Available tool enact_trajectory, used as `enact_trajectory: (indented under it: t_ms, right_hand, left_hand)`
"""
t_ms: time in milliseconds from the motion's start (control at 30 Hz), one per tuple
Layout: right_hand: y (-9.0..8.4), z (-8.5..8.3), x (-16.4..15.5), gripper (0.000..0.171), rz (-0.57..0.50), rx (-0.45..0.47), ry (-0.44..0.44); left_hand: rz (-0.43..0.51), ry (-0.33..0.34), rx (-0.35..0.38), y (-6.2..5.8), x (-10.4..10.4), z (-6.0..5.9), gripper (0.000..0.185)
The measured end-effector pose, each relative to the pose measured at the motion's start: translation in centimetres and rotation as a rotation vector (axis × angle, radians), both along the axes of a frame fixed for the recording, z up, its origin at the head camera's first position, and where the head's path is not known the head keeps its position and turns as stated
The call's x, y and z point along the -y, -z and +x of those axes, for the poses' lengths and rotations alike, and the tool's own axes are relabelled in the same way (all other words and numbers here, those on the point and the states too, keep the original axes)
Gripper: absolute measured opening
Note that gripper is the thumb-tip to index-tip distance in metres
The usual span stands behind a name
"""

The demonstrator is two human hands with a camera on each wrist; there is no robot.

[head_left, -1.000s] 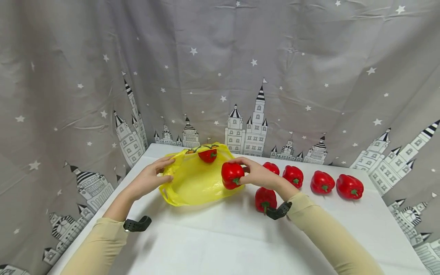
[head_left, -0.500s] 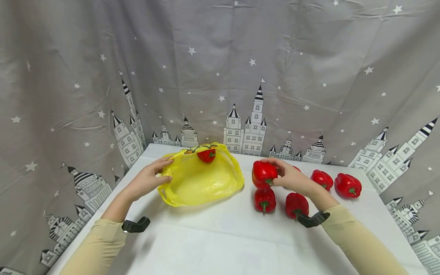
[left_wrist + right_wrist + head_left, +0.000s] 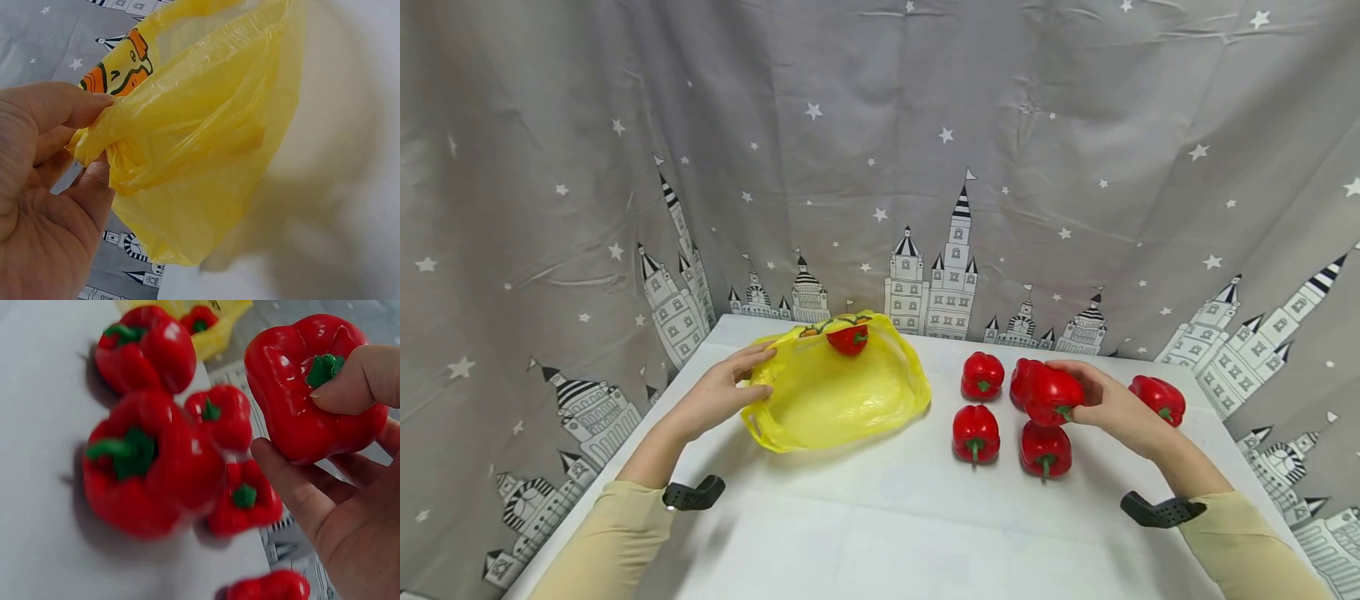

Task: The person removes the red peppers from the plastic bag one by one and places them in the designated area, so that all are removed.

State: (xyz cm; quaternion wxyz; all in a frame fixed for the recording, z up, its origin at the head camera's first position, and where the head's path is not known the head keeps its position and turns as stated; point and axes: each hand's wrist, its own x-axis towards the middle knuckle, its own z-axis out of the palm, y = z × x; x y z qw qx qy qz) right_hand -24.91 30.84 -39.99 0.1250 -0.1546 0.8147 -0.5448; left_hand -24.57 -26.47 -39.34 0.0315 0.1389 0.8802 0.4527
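My left hand (image 3: 718, 398) pinches the left edge of the yellow plastic bag (image 3: 827, 408), which lies with its mouth facing me. In the left wrist view, the bag's gathered film (image 3: 187, 125) sits between thumb and fingers. A red bell pepper (image 3: 850, 339) shows at the bag's back. My right hand (image 3: 1108, 408) holds another red bell pepper (image 3: 1051, 395), thumb beside its green stem in the right wrist view. Below it lies a bell pepper (image 3: 1045, 450); behind it another bell pepper (image 3: 1021, 379) is partly covered.
Two bell peppers, one rear (image 3: 982, 376) and one front (image 3: 976, 434), lie between the bag and my right hand. One more bell pepper (image 3: 1159, 398) lies beyond the right wrist. A grey castle-print curtain (image 3: 820, 167) hangs behind the white table (image 3: 865, 533).
My right hand has moved right, carrying its bell pepper away from the bag's mouth to above the right-hand peppers. The left hand keeps its grip on the bag.
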Motion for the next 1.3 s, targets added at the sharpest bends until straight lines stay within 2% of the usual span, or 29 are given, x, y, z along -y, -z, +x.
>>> enact_trajectory:
  t_ms: [133,267,400,633,833,967,1200,1300]
  right_hand:
    - [0.4,1.0,-2.3,0.078,0.044,-0.018,0.039]
    - [0.9,2.0,-4.0,0.078,0.082,0.008,0.086]
    - [1.6,2.8,-5.4,0.081,0.107,0.053,0.127]
    - [3.2,3.7,-7.2,0.084,0.119,0.121,0.139]
    - [4.4,3.8,-7.6,0.081,0.144,0.150,0.145]
    - [4.8,4.0,-7.6,0.081,0.171,0.177,0.168]
    - [5.3,4.0,-7.6,0.084,0.190,0.183,0.167]
    - [5.4,4.0,-7.5,0.085,0.182,0.190,0.171]
  left_hand:
    - [-0.006,0.007,0.008,-1.5,-0.8,1.0,0.062]
    - [-0.014,0.008,0.007,-1.7,-0.8,1.1,0.062]
    - [0.000,0.005,0.010,-1.2,-0.6,0.8,0.062]
    - [-0.018,0.002,-0.011,0.7,0.5,-0.6,0.063]
    - [-0.015,0.007,-0.015,1.1,0.7,-0.8,0.064]
    - [-0.012,0.002,-0.006,0.7,0.4,-0.5,0.063]
    - [0.009,0.012,0.004,-1.2,-0.6,0.8,0.062]
    - [0.004,0.012,0.007,-1.6,-0.7,1.1,0.061]
